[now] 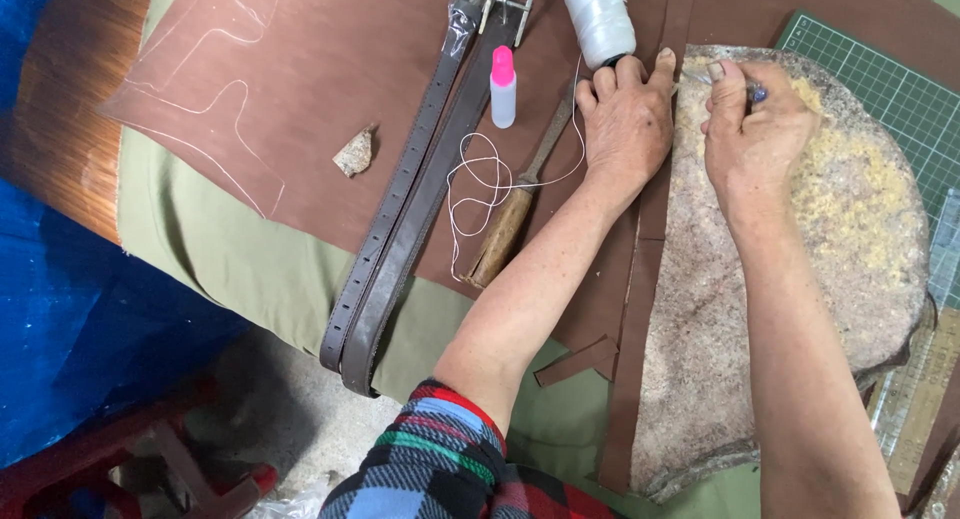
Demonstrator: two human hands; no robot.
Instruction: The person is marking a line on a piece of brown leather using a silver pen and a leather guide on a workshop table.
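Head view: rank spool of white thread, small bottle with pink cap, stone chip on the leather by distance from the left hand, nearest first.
From the left hand:
1. Spool of white thread: just above the fingertips, almost touching.
2. Small bottle with pink cap: to the hand's left, upright beside the belts.
3. Stone chip: farthest left, lying on the brown leather sheet beyond the two belts.

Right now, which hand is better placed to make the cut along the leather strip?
Right hand: it likely grips the tool, tip near the strip. Left hand presses the strip flat.
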